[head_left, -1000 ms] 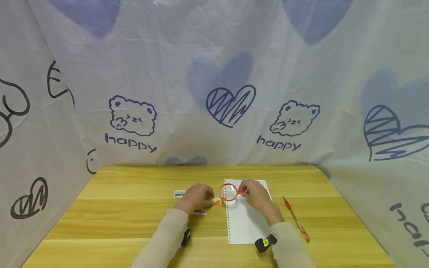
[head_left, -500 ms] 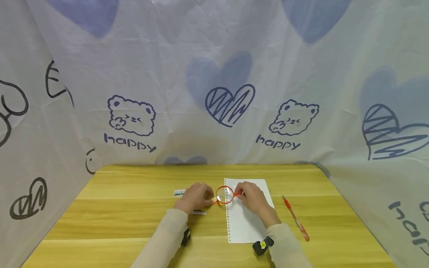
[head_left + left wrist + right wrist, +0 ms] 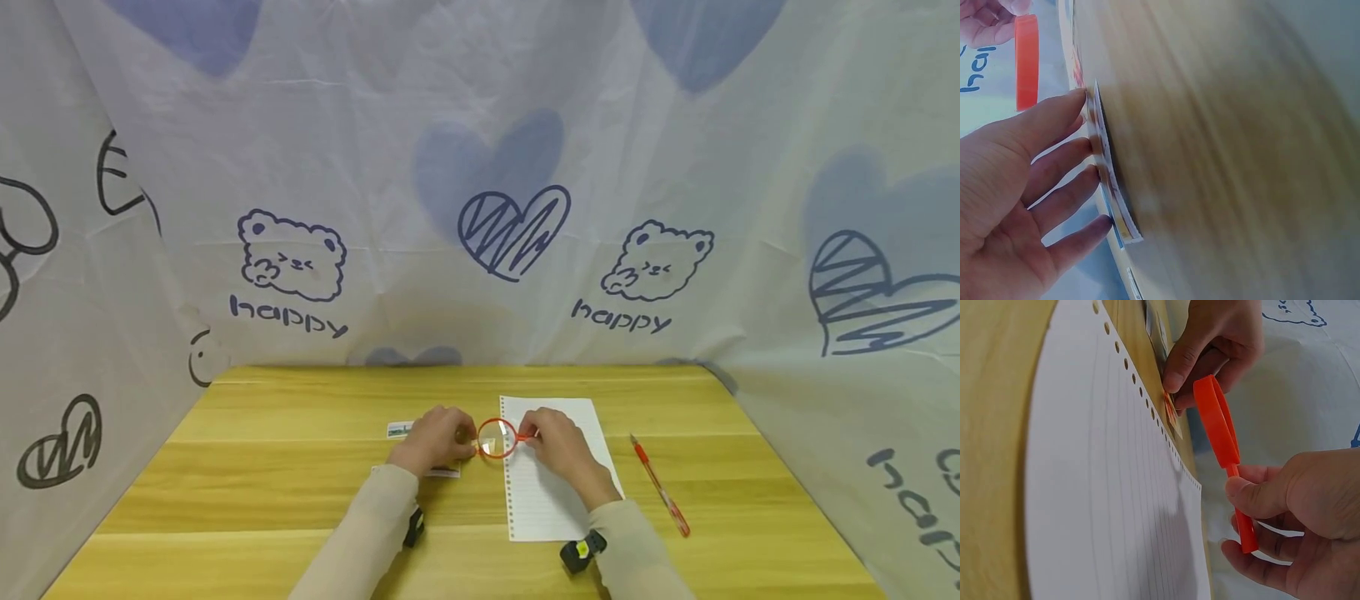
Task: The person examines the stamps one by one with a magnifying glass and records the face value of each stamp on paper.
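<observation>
My right hand [image 3: 562, 446] pinches the handle of a red magnifying glass [image 3: 1217, 425] between thumb and fingers. Its round lens hovers over the left edge of the lined paper [image 3: 551, 508], overlapping a small orange-and-yellow stamp [image 3: 1170, 409] in the head view. With thumb and fingertips, my left hand [image 3: 435, 440] presses on that stamp's left end, fingers spread and only slightly bent. Under the other left fingertips, the left wrist view shows the edge of another stamp [image 3: 1113, 181]. The left hand partly covers the stamps around it.
One stamp [image 3: 397, 429] lies beyond the left hand, and another [image 3: 447, 472] is nearer the person. A red pen [image 3: 660, 486] rests right of the paper on the wooden table [image 3: 262, 467]. A printed white curtain [image 3: 405, 283] encloses the back and sides.
My right hand has brought the magnifying glass left and slightly lower, from over the paper to over the orange stamp. The left hand stays in place on the stamp.
</observation>
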### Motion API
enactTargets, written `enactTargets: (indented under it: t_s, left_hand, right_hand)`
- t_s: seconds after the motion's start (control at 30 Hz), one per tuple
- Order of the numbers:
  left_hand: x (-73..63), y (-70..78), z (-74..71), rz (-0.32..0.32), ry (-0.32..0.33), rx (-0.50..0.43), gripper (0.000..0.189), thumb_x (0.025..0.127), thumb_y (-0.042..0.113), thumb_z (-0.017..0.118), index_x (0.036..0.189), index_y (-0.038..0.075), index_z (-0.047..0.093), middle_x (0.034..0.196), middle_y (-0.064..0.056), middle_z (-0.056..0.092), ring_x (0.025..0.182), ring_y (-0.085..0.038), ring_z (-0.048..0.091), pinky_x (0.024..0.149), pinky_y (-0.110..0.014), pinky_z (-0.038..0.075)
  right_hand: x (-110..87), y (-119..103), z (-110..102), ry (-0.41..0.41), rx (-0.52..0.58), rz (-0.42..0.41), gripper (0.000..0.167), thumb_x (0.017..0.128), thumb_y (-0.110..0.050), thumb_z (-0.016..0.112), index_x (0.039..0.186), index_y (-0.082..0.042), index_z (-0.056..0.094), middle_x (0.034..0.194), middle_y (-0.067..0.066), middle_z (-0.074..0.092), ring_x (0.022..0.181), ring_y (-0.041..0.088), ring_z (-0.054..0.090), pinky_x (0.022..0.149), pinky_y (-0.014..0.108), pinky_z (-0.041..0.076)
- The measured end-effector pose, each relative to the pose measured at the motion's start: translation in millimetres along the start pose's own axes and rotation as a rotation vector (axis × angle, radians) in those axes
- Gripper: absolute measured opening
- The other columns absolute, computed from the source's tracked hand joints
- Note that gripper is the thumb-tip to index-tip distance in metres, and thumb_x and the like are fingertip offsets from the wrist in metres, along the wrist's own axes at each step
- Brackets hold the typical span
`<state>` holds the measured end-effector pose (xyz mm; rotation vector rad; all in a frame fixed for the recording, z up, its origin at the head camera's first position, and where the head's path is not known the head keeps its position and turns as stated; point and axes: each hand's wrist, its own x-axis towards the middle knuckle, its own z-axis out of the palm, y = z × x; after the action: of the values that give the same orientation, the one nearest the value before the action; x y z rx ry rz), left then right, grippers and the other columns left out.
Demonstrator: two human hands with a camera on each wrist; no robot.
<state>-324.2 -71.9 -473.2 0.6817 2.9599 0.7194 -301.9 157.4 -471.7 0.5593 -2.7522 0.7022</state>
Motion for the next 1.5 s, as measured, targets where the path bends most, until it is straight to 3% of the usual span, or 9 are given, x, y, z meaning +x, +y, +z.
enactTargets:
  t_s: [1.5]
  left_hand:
    - [-2.1, 2.6, -2.1, -0.002, -0.016, -0.021, 0.015, 0.088, 0.02, 0.083, 0.101, 0.012, 0.078, 0.105, -0.006, 0.076, 0.095, -0.026, 0.065, 0.089, -0.049, 0.055]
  right_hand:
    - [0.7, 8.1, 7.2, -0.011, -0.015, 0.008, 0.02, 0.082, 0.008, 0.077, 0.079, -0.011, 0.07, 0.078, 0.003, 0.067, 0.075, 0.015, 0.06, 0.067, 0.034, 0.051]
